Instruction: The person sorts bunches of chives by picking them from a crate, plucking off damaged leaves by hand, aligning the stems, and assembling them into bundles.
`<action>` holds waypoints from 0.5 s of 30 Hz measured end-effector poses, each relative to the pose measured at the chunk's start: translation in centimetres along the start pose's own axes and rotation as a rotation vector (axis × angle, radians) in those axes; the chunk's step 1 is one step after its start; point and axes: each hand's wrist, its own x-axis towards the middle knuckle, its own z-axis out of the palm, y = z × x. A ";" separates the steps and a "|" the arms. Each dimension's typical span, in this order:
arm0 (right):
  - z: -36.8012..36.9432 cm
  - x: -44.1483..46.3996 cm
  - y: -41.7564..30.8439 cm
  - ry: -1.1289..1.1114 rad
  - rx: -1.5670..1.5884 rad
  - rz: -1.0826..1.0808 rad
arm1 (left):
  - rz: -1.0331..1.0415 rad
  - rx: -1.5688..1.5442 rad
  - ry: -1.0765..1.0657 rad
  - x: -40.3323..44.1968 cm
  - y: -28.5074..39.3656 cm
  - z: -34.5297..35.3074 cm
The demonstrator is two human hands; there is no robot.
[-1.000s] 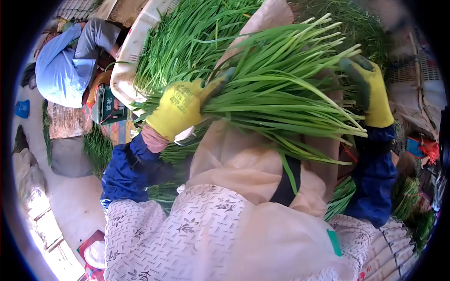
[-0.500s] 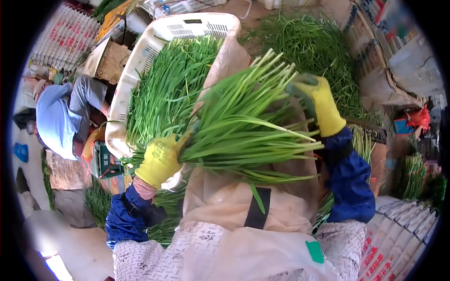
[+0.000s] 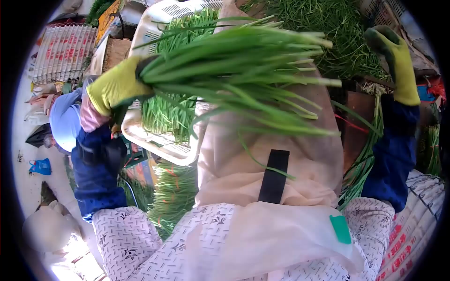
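A loose bunch of long green leafy stalks point(image 3: 243, 70) spreads over my covered lap, pale cut ends toward the right, slightly blurred. My left hand point(image 3: 122, 84), in a yellow glove, is wrapped round the leafy end of the bunch. Off to the right, my right hand point(image 3: 391, 56), gloved in yellow and dark green, is apart from the bunch; its fingers are curled and nothing can be made out in them. Beneath and beyond the bunch stands a white plastic basket point(image 3: 161, 152) holding more green stalks point(image 3: 164, 114).
A heap of loose greens point(image 3: 328, 23) lies at the top right. Tied bundles point(image 3: 173, 187) stand left of my lap. Another person point(image 3: 65, 117) in light blue is at the left. Stacked white-and-red packs point(image 3: 63, 51) are at the upper left, a blue bag point(image 3: 41, 166) below.
My left hand has moved up and left with the bunch, which now lies flatter. My right hand has moved away to the right. The view has shifted.
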 end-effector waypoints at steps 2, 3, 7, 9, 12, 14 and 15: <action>0.8 -2.6 -3.8 -0.087 0.001 -0.030 | -0.039 0.087 -0.054 1.2 1.2 -2.4; 1.1 -4.0 -5.4 -0.159 0.067 -0.035 | 0.041 0.100 -0.025 1.7 1.0 -3.3; 1.5 -7.0 -6.4 -0.503 0.428 -0.016 | -0.175 0.154 -0.083 2.2 6.6 -6.6; 1.6 -7.3 -6.9 -0.493 0.421 0.026 | 0.014 0.124 0.081 1.8 5.7 -7.0; 1.6 -6.8 -6.6 -0.362 0.490 0.021 | 0.349 -0.051 0.022 1.8 4.7 -8.7; 1.2 -6.2 -5.5 -0.137 0.526 -0.010 | 0.522 -0.049 -0.009 3.8 2.4 -9.5; 0.9 -5.9 -5.0 -0.043 0.627 -0.028 | 0.485 -0.120 0.012 3.7 2.6 -9.1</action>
